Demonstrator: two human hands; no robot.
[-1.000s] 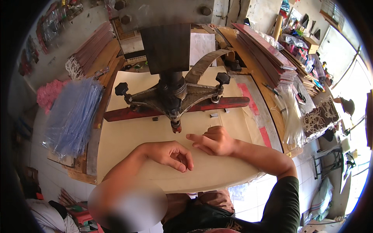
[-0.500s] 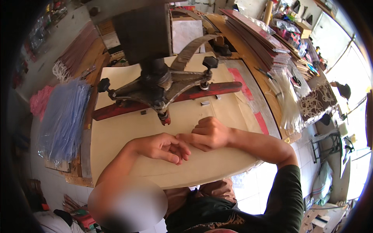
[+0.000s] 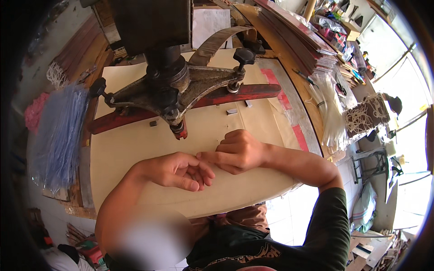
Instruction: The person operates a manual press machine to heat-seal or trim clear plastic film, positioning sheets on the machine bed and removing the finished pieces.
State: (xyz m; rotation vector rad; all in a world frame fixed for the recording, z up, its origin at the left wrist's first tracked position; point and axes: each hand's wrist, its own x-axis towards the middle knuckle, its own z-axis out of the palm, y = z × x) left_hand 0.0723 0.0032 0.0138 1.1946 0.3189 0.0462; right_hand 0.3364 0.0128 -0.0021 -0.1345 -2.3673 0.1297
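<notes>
My left hand [image 3: 181,171] hovers over or rests on the pale sheet [image 3: 126,180], palm partly turned up, fingers loosely bent and apart with nothing seen in them. Just to its right, my right hand [image 3: 236,152] has its fingers curled under and the index finger stretched toward the left fingers, touching or nearly touching them. Whatever its curled fingers might hold is hidden. Ahead of both hands stands a dark metal press head [image 3: 169,86] with three arms and black knobs, above a worn red bar [image 3: 203,100].
Small dark-and-silver pieces [image 3: 232,112] lie on the sheet behind my hands. Bundled bluish clear plastic strips [image 3: 58,135] are at left. Stacked brown boards [image 3: 294,34] and whitish strips [image 3: 328,113] line the right side. Red tape [image 3: 299,137] marks the table's right edge.
The view has shifted slightly, so the press and table appear farther left and higher. My hands keep nearly the same pose, close together.
</notes>
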